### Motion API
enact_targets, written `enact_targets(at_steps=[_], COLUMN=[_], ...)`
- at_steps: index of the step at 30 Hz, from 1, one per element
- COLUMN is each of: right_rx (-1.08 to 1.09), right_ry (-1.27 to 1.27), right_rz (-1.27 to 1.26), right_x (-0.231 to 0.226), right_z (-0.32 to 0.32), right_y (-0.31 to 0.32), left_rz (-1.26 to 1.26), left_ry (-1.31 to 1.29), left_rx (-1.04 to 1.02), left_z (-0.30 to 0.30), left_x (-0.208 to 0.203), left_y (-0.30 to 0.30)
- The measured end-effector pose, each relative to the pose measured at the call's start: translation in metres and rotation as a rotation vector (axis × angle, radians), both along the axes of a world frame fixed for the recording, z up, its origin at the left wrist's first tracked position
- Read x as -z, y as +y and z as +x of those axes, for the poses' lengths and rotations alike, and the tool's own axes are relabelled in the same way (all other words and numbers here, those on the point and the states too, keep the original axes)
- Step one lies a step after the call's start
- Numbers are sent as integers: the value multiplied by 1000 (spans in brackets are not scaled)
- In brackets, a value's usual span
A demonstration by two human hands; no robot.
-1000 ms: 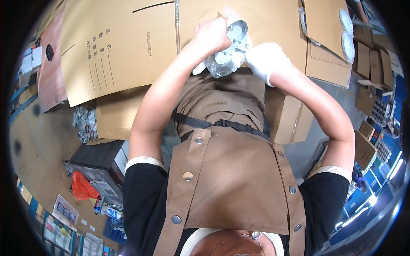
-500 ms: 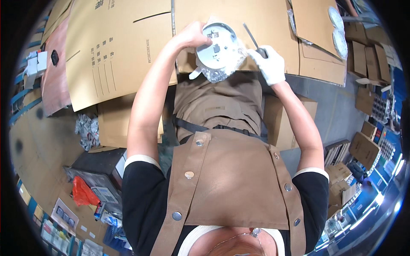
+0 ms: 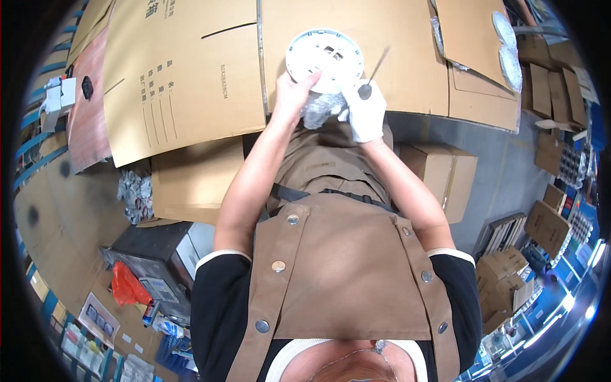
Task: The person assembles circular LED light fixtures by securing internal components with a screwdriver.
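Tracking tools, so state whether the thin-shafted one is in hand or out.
In: the gloved right hand holds the tool's dark handle.

Lower-right glare, strong edge distortion

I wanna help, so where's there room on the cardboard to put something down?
Printed cardboard between the pink sheet and white disc looks bare; so does plain cardboard between the thin tool and wrapped discs. It's crowded around the white disc: left hand, gloved right hand, plastic wrap.

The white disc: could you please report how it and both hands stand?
Left hand gripping white disc, inner side showing. Right hand, gloved, holding dark-handled tool. Plastic wrap bunched between hands.
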State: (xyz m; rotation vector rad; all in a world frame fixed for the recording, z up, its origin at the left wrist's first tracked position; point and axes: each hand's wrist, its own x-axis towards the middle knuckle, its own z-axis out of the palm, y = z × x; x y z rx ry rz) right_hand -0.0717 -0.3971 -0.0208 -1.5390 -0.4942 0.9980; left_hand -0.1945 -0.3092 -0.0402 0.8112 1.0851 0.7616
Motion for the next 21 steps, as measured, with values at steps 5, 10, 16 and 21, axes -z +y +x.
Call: enact_targets(at_steps=[5, 10, 16, 21], right_rx=[-385, -634, -961, -1102], right_ry=[-551, -1223, -1398, -1366], right_rz=[-200, -212, -468, -551], right_x=[-27, -32, -60, -67], right_z=[36, 76, 66, 60], right_y=[-17, -35, -14, 5], left_rz=[138, 542, 717, 802], left_ry=[118, 706, 932, 912], left_rx=[133, 422, 473, 459], left_z=[-17, -20, -8, -3], left_x=[9, -20, -31, -36], left_y=[33, 47, 34, 25])
